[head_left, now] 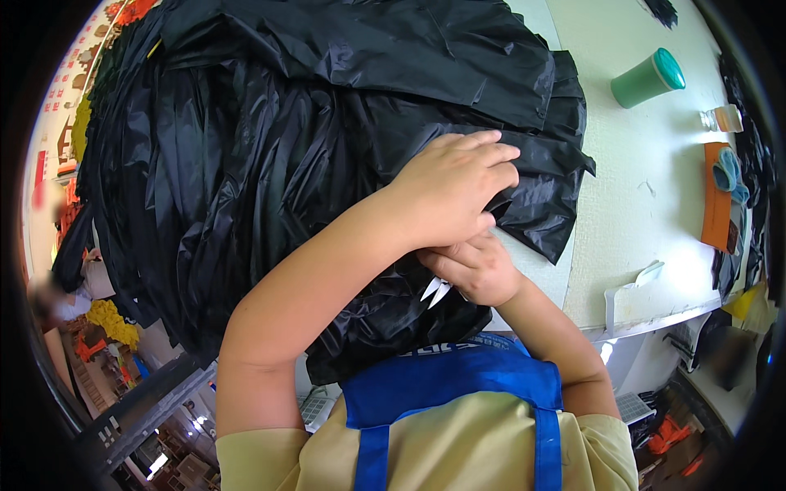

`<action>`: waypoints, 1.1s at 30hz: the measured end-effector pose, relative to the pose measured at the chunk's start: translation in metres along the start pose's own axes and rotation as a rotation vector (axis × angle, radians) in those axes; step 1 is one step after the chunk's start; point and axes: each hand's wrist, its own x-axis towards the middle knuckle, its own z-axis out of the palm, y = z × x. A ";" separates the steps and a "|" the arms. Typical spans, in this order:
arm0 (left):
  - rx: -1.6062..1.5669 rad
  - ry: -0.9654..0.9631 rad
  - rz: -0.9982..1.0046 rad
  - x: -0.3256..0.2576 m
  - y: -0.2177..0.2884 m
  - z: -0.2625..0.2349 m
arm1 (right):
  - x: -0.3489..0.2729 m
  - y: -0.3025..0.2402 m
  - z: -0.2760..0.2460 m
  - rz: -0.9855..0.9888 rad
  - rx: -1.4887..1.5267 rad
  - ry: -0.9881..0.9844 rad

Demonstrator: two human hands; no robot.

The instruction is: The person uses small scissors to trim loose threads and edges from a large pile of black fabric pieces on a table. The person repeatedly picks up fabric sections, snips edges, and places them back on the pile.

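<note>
A big heap of shiny black fabric pieces (246,155) covers the left and middle of the table and hangs over its near edge. My left hand (467,172) reaches across the heap from the left, palm down. Its fingers curve over a bunched fold of the fabric, with the thumb on the near side. Just below and touching it, my right hand (483,270) is closed around small metal thread snips (436,290). The blades stick out toward my body, slightly parted. The snips' handle is hidden in my palm, and the right fingertips are partly covered.
On the pale table (606,221) at right stand a green cup (647,79), a small clear jar (720,119) and an orange box (717,196) with a blue cloth (729,176). A white strip (610,309) lies at the near edge. Another person (70,299) is at far left.
</note>
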 end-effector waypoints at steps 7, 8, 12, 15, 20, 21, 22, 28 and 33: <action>-0.277 -0.153 -0.355 0.017 -0.019 -0.024 | -0.002 0.006 -0.012 0.064 0.106 -0.008; -0.351 -0.016 -0.291 0.011 -0.031 -0.024 | -0.010 0.010 -0.013 0.153 0.131 0.027; -0.611 -0.041 -0.536 -0.003 -0.037 -0.056 | -0.025 0.023 -0.017 0.369 0.223 0.170; -0.597 -0.075 -0.656 -0.010 -0.035 -0.059 | -0.023 0.030 -0.022 0.410 0.276 0.232; -0.673 -0.028 -0.607 -0.023 -0.038 -0.067 | -0.016 0.034 -0.028 0.449 0.398 0.265; -0.633 -0.030 -0.608 -0.024 -0.037 -0.068 | -0.014 0.034 -0.029 0.484 0.468 0.287; -0.592 -0.032 -0.610 -0.024 -0.033 -0.069 | -0.012 0.033 -0.028 0.518 0.538 0.309; -0.208 0.024 -0.530 -0.021 -0.010 -0.068 | -0.010 0.030 -0.015 0.512 0.720 0.388; -0.074 -0.052 -0.127 -0.007 -0.011 -0.053 | -0.003 0.027 -0.021 0.507 0.669 0.320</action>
